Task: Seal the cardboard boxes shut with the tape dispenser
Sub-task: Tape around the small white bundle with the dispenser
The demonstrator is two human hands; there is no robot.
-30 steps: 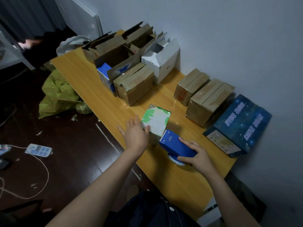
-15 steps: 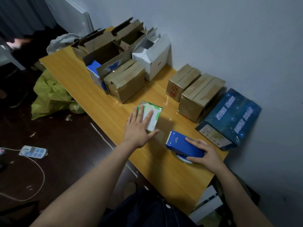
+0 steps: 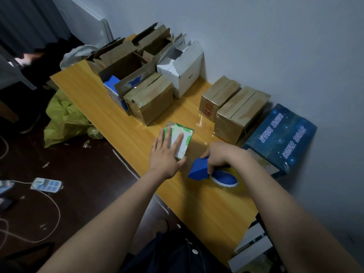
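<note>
Several boxes (image 3: 242,109) crowd the wall-side table (image 3: 88,89); left fingers (image 3: 167,138) lie flat, right fingers (image 3: 210,168) grip the tape dispenser (image 3: 199,171).

The counter (image 3: 206,209) is yellow wood-grain, smooth and glossy, with glare near the 2 taped brown cardboard boxes (image 3: 240,113), whose tape shines. The open cardboard boxes (image 3: 126,62) look matt and rough-edged. The tape dispenser (image 3: 198,170) is matt blue plastic. The blue carton (image 3: 281,138) has a glossy film.
</note>
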